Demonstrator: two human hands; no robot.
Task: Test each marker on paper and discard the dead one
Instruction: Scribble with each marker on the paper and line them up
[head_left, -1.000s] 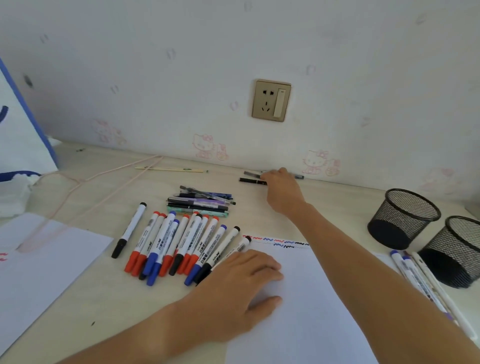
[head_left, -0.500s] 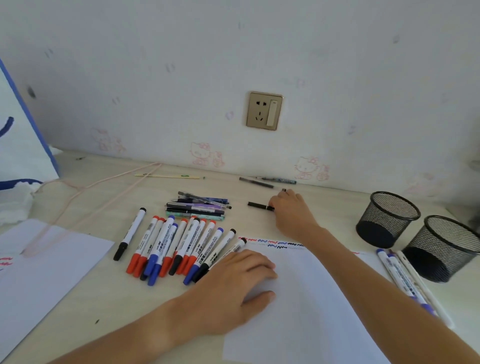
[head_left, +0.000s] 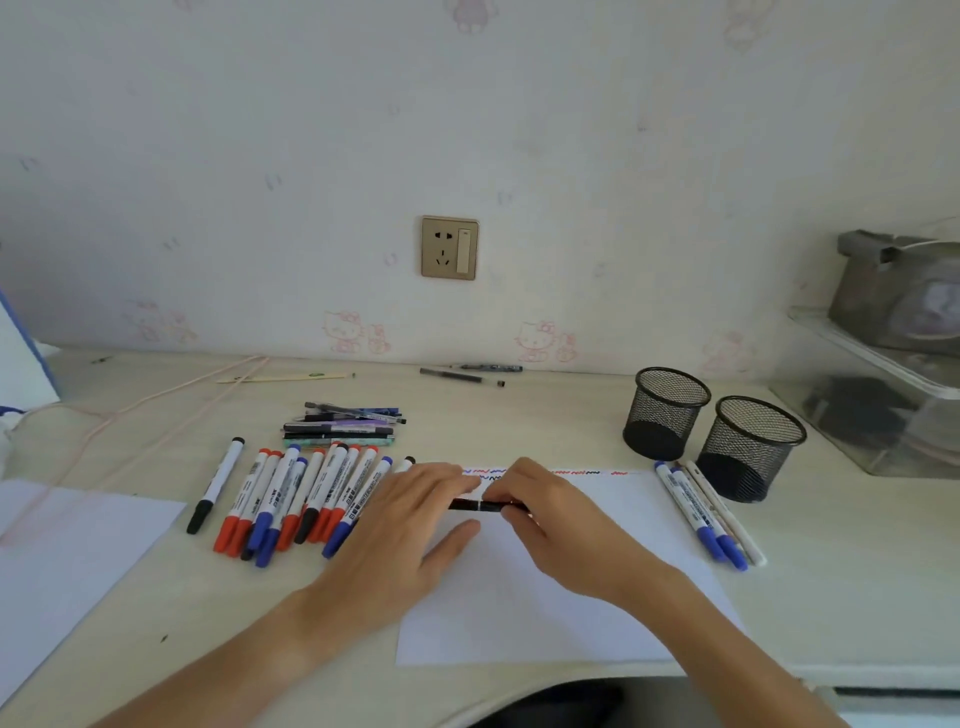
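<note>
A thin black pen (head_left: 480, 504) lies level just above the white test paper (head_left: 545, 613), held at both ends. My right hand (head_left: 561, 525) pinches its right end and my left hand (head_left: 415, 525) grips its left end. Short red, blue and black squiggles (head_left: 587, 472) run along the paper's far edge. A row of whiteboard markers (head_left: 291, 499) with red, blue and black caps lies left of the paper, partly under my left hand. One black-capped marker (head_left: 215, 486) lies apart on the left. Three markers (head_left: 701, 514) lie right of the paper.
Two black mesh pen cups (head_left: 667, 413) (head_left: 750, 447) stand at the right. A stack of thin pens (head_left: 343, 426) lies behind the marker row, two more pens (head_left: 462, 375) by the wall. Another sheet (head_left: 67, 566) lies left. A clear tray (head_left: 883, 410) sits far right.
My right hand drew the black pen back from near the wall to over the paper. My left hand lifted off the paper and took the pen's other end. The camera tilted up.
</note>
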